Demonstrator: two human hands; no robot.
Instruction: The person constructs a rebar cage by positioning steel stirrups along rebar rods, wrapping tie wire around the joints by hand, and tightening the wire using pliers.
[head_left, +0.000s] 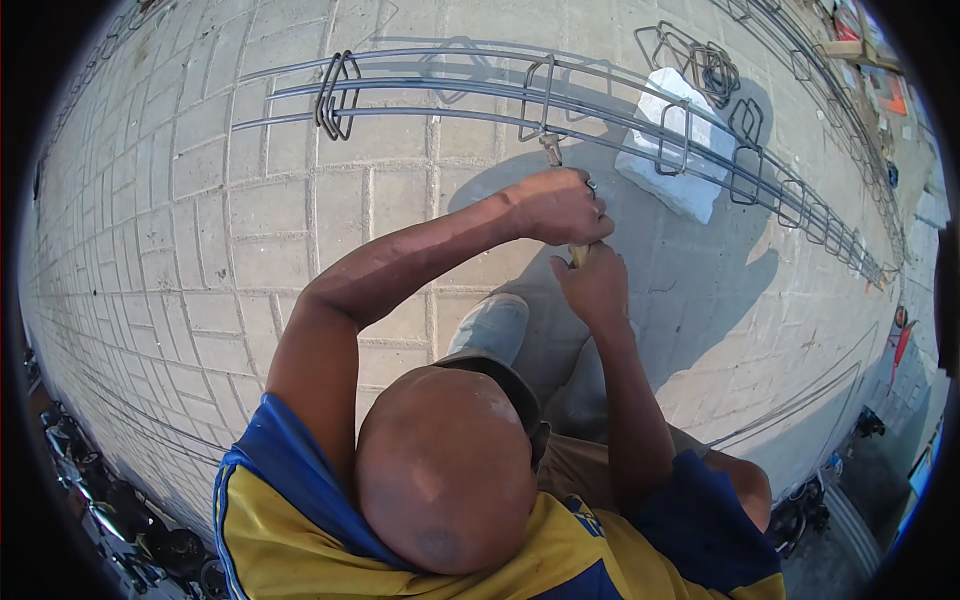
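Clearly we are working low over a rebar cage (450,95) that lies along the paving-block ground (200,200), its long bars running left to right with rectangular stirrups (337,95) hung around them. Our left hand (558,205) is closed in a fist around the upper part of a slim tying tool (553,150), whose metal tip meets the bars just beside one stirrup (537,98); our right hand (595,285) grips the pale handle end just below, fingers wrapped tight. We judge the bars stiff, heavy and awkward by their length, best taken where a stirrup crosses so that the hold does not slide. The stirrups look light and springy, easy to shift along the bars. The tool seems rigid and thin, so a two-handed hold near the handle suits it; whether tie wire sits at its tip we cannot tell, the view there being too small. A white foam block (672,150) props the cage farther right, with loose stirrups (700,60) beyond.
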